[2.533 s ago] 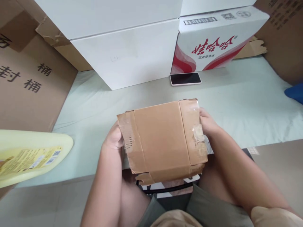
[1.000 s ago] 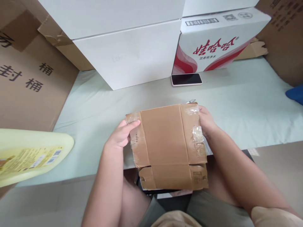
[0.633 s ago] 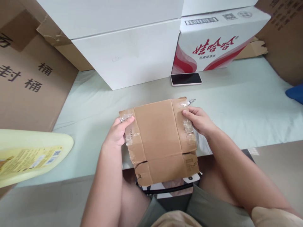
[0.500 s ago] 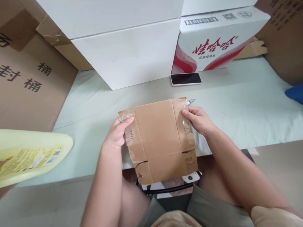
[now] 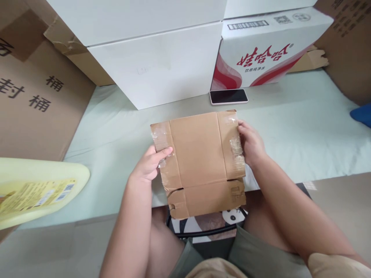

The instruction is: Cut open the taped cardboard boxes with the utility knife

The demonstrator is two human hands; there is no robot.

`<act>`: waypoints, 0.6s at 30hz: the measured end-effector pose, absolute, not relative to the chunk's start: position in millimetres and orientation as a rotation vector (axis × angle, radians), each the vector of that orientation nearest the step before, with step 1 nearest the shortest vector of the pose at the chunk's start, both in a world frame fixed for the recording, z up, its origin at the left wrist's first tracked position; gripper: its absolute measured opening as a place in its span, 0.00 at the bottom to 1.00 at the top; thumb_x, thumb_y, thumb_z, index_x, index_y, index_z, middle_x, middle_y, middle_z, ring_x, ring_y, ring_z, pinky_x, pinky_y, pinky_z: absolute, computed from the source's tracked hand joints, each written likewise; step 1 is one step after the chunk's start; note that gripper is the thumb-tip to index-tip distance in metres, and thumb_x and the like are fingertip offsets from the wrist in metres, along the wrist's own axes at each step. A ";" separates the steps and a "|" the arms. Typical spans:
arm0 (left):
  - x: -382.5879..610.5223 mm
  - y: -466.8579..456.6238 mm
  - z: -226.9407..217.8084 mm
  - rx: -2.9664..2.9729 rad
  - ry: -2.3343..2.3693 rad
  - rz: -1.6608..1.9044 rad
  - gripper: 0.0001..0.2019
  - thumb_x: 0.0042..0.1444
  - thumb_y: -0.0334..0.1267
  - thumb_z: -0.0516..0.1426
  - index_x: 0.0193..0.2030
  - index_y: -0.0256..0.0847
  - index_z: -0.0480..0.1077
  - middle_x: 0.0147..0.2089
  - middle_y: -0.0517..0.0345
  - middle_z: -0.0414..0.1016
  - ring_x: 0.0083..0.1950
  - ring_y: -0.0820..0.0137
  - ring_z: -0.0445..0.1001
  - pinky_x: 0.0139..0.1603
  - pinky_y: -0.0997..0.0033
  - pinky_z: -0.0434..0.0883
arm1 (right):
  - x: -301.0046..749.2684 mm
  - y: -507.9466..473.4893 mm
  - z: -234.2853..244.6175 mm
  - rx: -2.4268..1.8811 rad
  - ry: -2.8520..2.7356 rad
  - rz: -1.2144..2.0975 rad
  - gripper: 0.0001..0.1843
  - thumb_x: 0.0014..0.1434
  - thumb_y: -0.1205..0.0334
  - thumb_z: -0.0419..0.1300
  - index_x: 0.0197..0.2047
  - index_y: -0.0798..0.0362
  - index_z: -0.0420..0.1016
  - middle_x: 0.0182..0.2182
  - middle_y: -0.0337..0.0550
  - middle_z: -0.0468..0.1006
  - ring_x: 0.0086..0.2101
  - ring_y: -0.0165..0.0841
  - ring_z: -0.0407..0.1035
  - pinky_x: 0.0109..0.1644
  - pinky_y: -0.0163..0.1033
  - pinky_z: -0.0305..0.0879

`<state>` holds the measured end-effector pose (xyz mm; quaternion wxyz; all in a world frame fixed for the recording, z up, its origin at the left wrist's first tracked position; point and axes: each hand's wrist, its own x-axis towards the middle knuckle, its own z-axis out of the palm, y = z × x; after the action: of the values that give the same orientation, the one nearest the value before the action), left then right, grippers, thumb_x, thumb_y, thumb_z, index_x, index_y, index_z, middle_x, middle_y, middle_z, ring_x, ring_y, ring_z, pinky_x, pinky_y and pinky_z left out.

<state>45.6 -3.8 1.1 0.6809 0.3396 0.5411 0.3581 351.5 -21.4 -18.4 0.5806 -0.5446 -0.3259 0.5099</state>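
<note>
A flattened cardboard box [image 5: 199, 150] is spread between my two hands above the front of the cloth-covered surface. Crease lines divide it, and clear tape clings to both side flaps. My left hand [image 5: 150, 164] grips its left flap, thumb on top and fingers underneath. At the right edge, my right hand [image 5: 251, 143] is closed against the flap; part of its fingers is hidden behind the cardboard. The lower flap, with a notched left corner, hangs over my lap.
Beyond the cardboard, a phone [image 5: 228, 96] lies before a white and red carton [image 5: 261, 58] and a large white box [image 5: 162, 73]. A pale yellow jug [image 5: 43, 191] lies at left beside a big brown carton [image 5: 37, 116]. Something blue [image 5: 361, 115] shows at right.
The cardboard has moved slightly up and right. My right thumb has left its top face, and the small metallic pointed thing beside that hand is out of sight.
</note>
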 end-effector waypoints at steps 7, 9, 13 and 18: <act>42.9 -3.0 2.3 0.746 1.245 0.835 0.32 0.30 0.50 0.80 0.44 0.38 0.83 0.45 0.44 0.88 0.49 0.50 0.87 0.43 0.63 0.82 | 352.6 -21.8 -11.0 -1.223 -0.682 1.382 0.18 0.49 0.50 0.73 0.41 0.48 0.79 0.29 0.34 0.76 0.27 0.29 0.67 0.29 0.34 0.63; 42.5 -3.7 3.0 0.748 1.244 0.826 0.33 0.30 0.50 0.80 0.44 0.39 0.83 0.46 0.44 0.88 0.50 0.50 0.87 0.45 0.61 0.83 | 349.6 -23.7 -7.3 -1.191 -0.684 1.445 0.21 0.47 0.47 0.75 0.40 0.48 0.79 0.30 0.35 0.78 0.28 0.29 0.69 0.31 0.34 0.66; 42.3 -5.0 4.6 0.768 1.225 0.805 0.34 0.31 0.51 0.80 0.46 0.39 0.82 0.47 0.44 0.88 0.52 0.47 0.86 0.49 0.57 0.83 | 344.0 -25.5 -4.5 -1.266 -0.711 1.462 0.23 0.40 0.47 0.79 0.32 0.49 0.76 0.25 0.34 0.76 0.24 0.28 0.67 0.27 0.34 0.65; 41.4 -5.4 3.8 0.801 1.186 0.761 0.34 0.34 0.51 0.79 0.48 0.38 0.81 0.49 0.42 0.88 0.52 0.45 0.86 0.52 0.53 0.83 | 342.3 -24.2 -4.2 -1.375 -0.737 1.285 0.27 0.35 0.43 0.80 0.21 0.51 0.70 0.17 0.32 0.68 0.19 0.23 0.60 0.23 0.31 0.58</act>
<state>41.4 -5.4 3.8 0.6891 0.3581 0.5303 0.3403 342.3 -24.2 -4.2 0.5313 -0.5763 -0.3088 0.5387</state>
